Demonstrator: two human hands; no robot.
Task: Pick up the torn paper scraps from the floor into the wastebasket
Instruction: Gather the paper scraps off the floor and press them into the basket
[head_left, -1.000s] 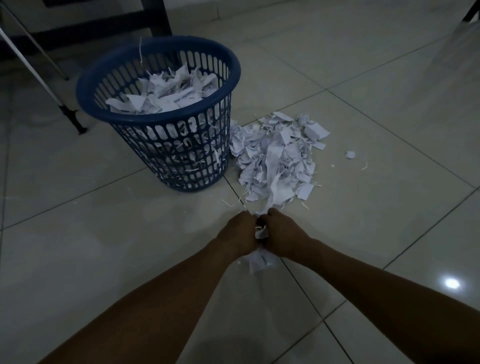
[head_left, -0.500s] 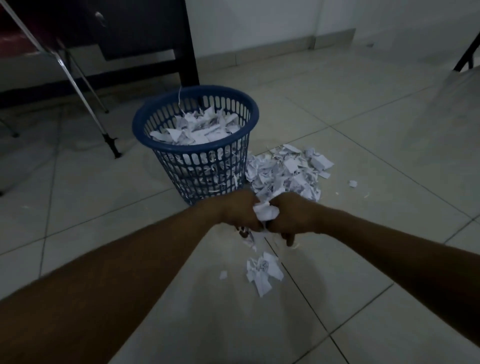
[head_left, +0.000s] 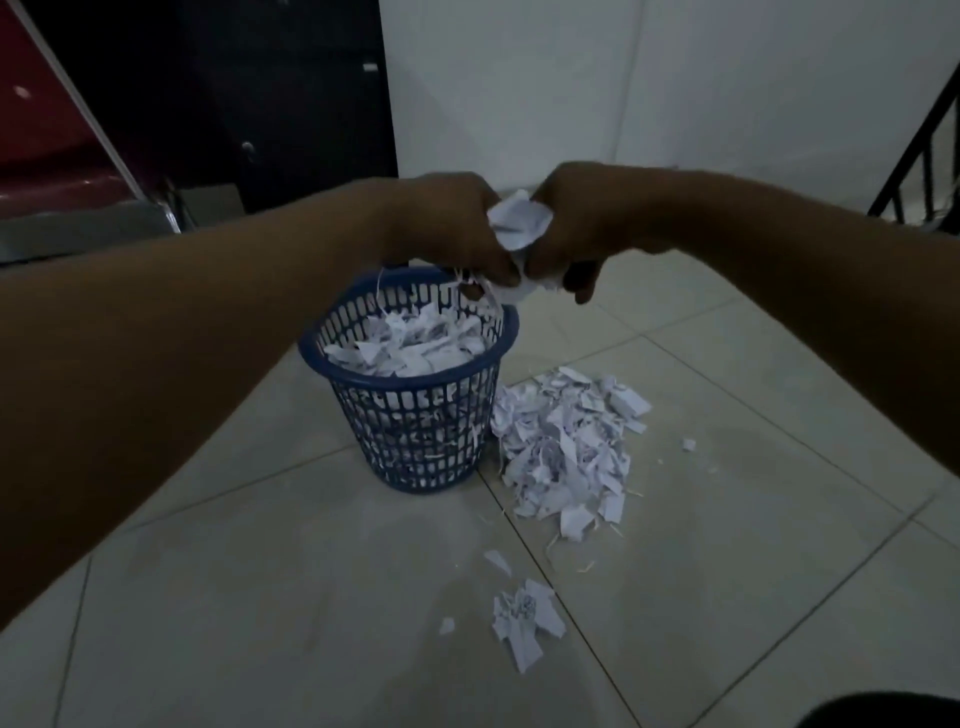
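A blue slotted wastebasket (head_left: 410, 382) stands on the tiled floor, filled nearly to the rim with white scraps. My left hand (head_left: 447, 228) and my right hand (head_left: 582, 223) are pressed together above the basket's far right rim, gripping a wad of paper scraps (head_left: 517, 226) between them. A big heap of torn paper (head_left: 566, 447) lies on the floor right of the basket, touching its side. A smaller clump of dropped scraps (head_left: 524, 618) lies nearer to me.
A dark cabinet (head_left: 291, 104) stands behind the basket against a white wall. Metal legs (head_left: 104, 130) slant down at the left. A black railing (head_left: 924, 150) is at the right edge. One stray scrap (head_left: 689, 445) lies right of the heap.
Both hands rose from the floor with the wad of scraps and moved over the basket. A clump fell from the wad and lies on the floor near me.
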